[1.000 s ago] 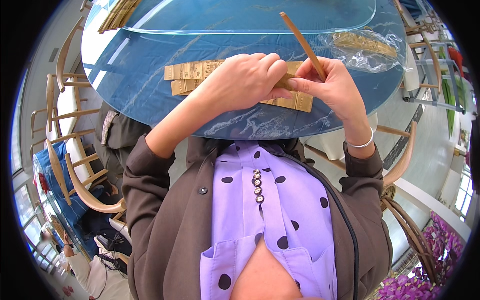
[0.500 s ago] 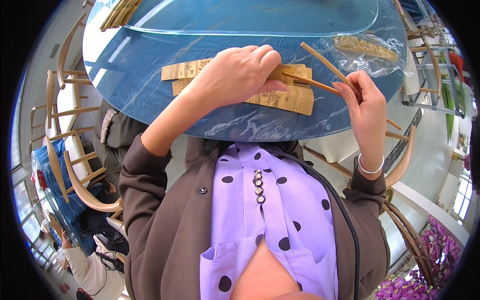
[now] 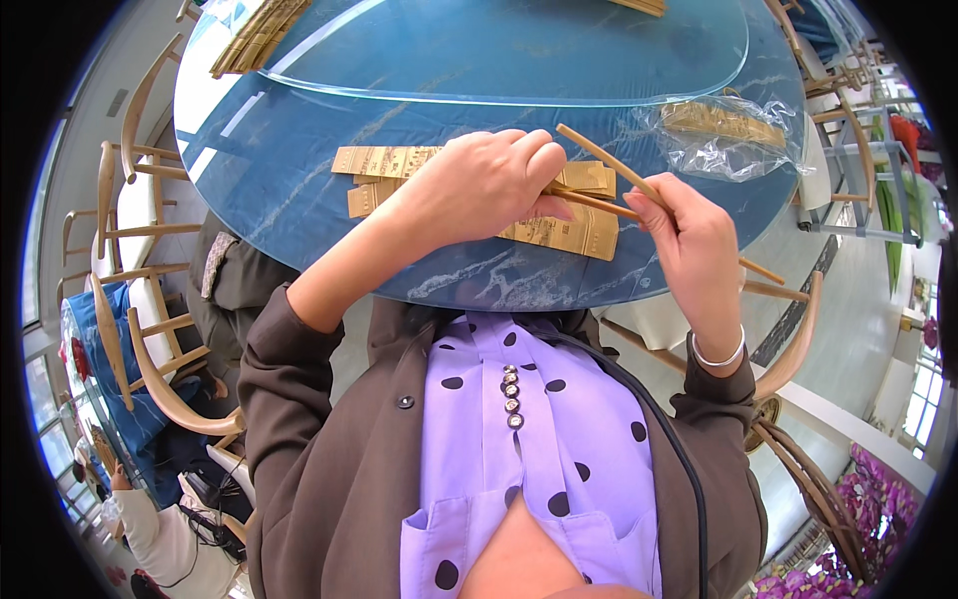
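My right hand (image 3: pixel 689 235) is closed around two slim wooden chopsticks. One chopstick (image 3: pixel 604 160) points up and left past the fingers, its other end showing below the hand. The second chopstick (image 3: pixel 597 203) runs left to my left hand (image 3: pixel 489 180), where its end meets the curled fingers. These fingers are closed, seemingly on a brown paper chopstick sleeve, mostly hidden by the hand. Beneath both hands, several flat brown printed paper sleeves (image 3: pixel 564 235) lie overlapping on the blue marbled table (image 3: pixel 469 280). My left hand and forearm cover part of them.
A clear plastic bag (image 3: pixel 733 150) with more brown sleeves lies at the right. A raised glass turntable (image 3: pixel 519 60) fills the table's far part, with a bundle of brown packets (image 3: pixel 259 38) by its left edge. Wooden chairs (image 3: pixel 150 339) stand around.
My right hand has shifted left and slightly down, bringing the chopsticks closer to my left hand. The view has tilted a little, so the table sits lower. The left hand remains closed.
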A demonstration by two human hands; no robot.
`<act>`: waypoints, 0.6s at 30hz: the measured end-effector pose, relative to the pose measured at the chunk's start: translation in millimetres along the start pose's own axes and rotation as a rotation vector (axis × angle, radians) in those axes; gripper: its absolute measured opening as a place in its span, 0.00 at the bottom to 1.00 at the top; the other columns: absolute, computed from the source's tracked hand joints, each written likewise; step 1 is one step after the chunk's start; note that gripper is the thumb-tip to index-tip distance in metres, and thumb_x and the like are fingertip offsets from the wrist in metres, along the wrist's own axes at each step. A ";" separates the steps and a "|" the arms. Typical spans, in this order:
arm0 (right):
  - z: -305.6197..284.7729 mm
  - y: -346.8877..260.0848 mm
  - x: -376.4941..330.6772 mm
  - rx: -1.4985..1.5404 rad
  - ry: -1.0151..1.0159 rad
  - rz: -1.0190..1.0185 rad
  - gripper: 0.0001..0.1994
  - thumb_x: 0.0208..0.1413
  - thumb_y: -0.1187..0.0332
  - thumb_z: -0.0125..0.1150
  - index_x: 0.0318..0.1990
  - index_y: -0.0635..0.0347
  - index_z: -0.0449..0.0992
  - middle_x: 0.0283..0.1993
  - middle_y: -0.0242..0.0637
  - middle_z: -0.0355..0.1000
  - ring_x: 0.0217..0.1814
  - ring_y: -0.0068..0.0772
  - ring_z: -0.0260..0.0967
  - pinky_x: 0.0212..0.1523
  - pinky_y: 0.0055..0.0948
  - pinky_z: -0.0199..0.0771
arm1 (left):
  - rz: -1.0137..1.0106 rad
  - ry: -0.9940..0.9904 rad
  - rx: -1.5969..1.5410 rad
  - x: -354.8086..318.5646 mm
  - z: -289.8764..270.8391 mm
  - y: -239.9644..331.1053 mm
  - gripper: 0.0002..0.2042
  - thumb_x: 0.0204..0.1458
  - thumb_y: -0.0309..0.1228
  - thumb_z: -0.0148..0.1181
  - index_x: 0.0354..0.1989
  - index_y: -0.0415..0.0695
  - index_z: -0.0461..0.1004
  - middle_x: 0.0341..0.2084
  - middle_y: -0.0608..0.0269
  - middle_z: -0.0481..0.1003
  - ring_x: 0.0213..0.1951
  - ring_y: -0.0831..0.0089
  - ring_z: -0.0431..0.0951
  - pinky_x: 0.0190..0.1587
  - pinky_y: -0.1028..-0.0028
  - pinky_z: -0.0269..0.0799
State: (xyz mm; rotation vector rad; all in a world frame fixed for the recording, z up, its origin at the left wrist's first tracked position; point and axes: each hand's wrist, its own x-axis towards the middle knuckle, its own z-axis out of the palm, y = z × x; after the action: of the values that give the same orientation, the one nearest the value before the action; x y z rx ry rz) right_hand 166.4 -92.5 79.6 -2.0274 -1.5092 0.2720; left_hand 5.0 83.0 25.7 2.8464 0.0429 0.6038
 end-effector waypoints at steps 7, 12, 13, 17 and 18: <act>20.5 -2.2 17.0 0.499 -0.282 0.117 0.13 0.66 0.68 0.56 0.55 0.63 0.75 0.27 0.28 0.68 0.28 0.17 0.62 0.31 0.19 0.64 | 0.045 0.176 -0.104 5.2 -11.7 -8.1 0.22 0.50 0.49 0.63 0.39 0.41 0.68 0.32 0.60 0.73 0.33 0.61 0.78 0.34 0.67 0.73; 31.9 -4.7 26.5 0.865 -0.405 0.174 0.14 0.66 0.67 0.57 0.53 0.65 0.77 0.25 0.24 0.66 0.27 0.14 0.60 0.29 0.19 0.62 | 0.023 0.250 -0.110 2.0 -15.8 -15.2 0.23 0.53 0.51 0.60 0.41 0.42 0.68 0.32 0.59 0.72 0.32 0.59 0.77 0.34 0.66 0.72; 32.3 -6.1 27.4 0.896 -0.423 0.180 0.14 0.66 0.66 0.58 0.53 0.65 0.77 0.26 0.22 0.66 0.27 0.14 0.59 0.28 0.18 0.61 | 0.015 0.263 -0.106 0.5 -16.7 -15.2 0.23 0.53 0.51 0.60 0.42 0.43 0.68 0.32 0.59 0.72 0.32 0.59 0.77 0.34 0.66 0.72; 29.9 -9.2 27.0 0.913 -0.320 0.181 0.13 0.66 0.66 0.58 0.51 0.65 0.78 0.24 0.23 0.63 0.26 0.13 0.57 0.27 0.18 0.58 | -0.082 0.633 0.278 -2.6 -31.0 -2.5 0.20 0.50 0.46 0.66 0.42 0.43 0.70 0.34 0.60 0.71 0.40 0.58 0.73 0.43 0.64 0.68; 29.6 -8.4 27.1 0.935 -0.299 0.183 0.13 0.66 0.66 0.58 0.50 0.65 0.78 0.23 0.23 0.62 0.26 0.13 0.57 0.26 0.19 0.58 | -0.151 0.740 0.299 -10.7 -31.6 5.3 0.19 0.51 0.43 0.67 0.42 0.44 0.71 0.34 0.61 0.70 0.41 0.57 0.71 0.45 0.64 0.67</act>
State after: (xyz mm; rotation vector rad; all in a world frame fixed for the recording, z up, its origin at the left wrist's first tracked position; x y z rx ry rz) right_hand 154.2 -56.0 65.4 -1.3760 -1.0300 1.1539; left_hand -17.7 83.9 50.7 2.6634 0.4993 1.6877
